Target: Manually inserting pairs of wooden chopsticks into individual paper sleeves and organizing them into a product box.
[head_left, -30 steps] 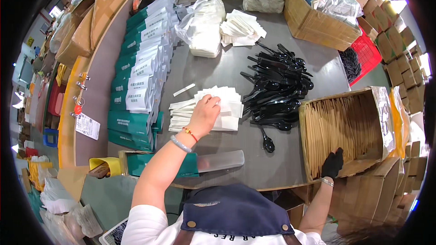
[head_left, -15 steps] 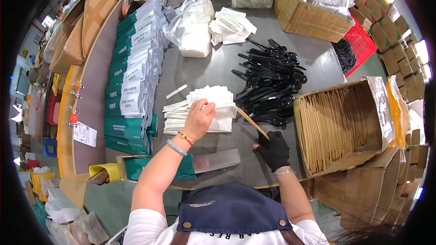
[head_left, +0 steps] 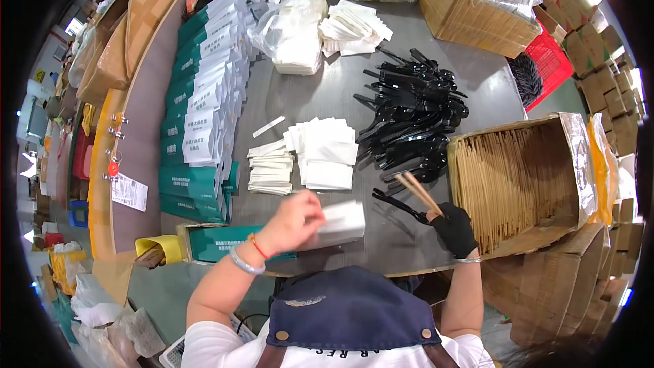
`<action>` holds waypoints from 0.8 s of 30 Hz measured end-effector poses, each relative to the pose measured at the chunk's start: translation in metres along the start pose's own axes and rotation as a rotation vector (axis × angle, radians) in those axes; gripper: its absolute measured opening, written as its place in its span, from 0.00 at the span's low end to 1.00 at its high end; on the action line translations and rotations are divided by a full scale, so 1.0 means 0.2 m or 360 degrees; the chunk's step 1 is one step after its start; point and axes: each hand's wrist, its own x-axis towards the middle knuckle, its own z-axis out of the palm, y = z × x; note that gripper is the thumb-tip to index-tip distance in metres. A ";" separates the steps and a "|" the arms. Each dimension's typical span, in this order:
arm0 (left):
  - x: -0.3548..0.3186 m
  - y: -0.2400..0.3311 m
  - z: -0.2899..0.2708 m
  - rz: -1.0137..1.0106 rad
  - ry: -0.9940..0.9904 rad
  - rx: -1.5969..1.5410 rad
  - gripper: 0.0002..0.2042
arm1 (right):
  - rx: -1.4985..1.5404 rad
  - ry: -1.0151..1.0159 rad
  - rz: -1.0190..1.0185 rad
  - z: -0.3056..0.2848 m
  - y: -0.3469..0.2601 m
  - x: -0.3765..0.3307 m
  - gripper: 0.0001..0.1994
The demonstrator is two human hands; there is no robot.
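Observation:
My blurred left hand [head_left: 298,219] is closed, its fingertips at a white paper napkin [head_left: 342,223] that lies over the clear tray by the table's front edge. A green packet [head_left: 231,243] lies under my left wrist. My right hand [head_left: 452,230], in a black fingerless glove, grips a pair of wooden chopsticks [head_left: 419,193] and a black plastic utensil [head_left: 398,204] whose far end points left. Ahead of my left hand sit a stack of white napkins [head_left: 328,155] and a pile of narrow white packets [head_left: 270,172].
Black plastic cutlery [head_left: 412,112] lies heaped behind my right hand. At right stands a carton of chopsticks [head_left: 518,187]. Green and white packets [head_left: 204,102] line the left side. A bagged napkin bundle [head_left: 296,34] and another carton [head_left: 470,13] stand at the back.
My left hand has come back from the white stacks to the tray, where a napkin now shows. My right hand has shifted right, and a black utensil has joined the chopsticks in it.

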 end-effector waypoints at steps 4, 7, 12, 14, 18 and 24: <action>-0.20 -0.01 0.11 0.0217 -0.0054 0.0696 0.04 | 0.0530 -0.0271 0.0086 0.07 0.01 0.05 0.11; -0.28 0.06 0.10 0.0260 0.0051 0.0813 0.07 | 0.0703 -0.0497 0.0187 0.16 -0.03 0.09 0.12; -0.41 0.06 0.13 0.0274 -0.0061 0.0935 0.12 | 0.0565 -0.0913 0.0216 0.38 -0.25 0.13 0.14; -0.42 0.07 0.12 0.0275 -0.0053 0.0950 0.13 | -0.0063 -0.0875 0.0337 0.39 -0.38 0.13 0.13; -0.44 0.06 0.13 0.0234 -0.0061 0.0983 0.13 | -0.0060 -0.0166 -0.0438 0.51 -0.26 0.05 0.12; -0.43 0.04 0.14 0.0237 -0.0049 0.1011 0.13 | -0.0315 -0.0271 -0.0758 0.62 -0.25 0.07 0.11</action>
